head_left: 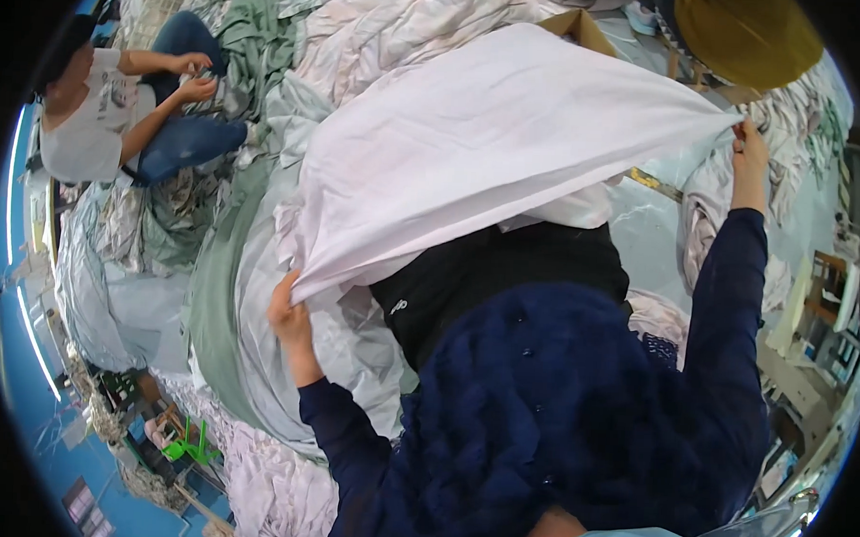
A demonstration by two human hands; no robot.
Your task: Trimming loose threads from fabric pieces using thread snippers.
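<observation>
The person's left hand (291,315) pinches one end of a pale sheet (492,129); the right hand (750,155) pinches another. The sheet stretches between them. A green cloth (222,304) lies just left of the left hand; farther beyond that hand sits a co-worker (89,119).

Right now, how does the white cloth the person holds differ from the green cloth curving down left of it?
The white cloth is faintly pinkish; the green cloth is muted green. The white cloth spreads wide between the left hand and the right hand; the green cloth lies as a narrow, curving band, held by neither. Both look plain.
</observation>
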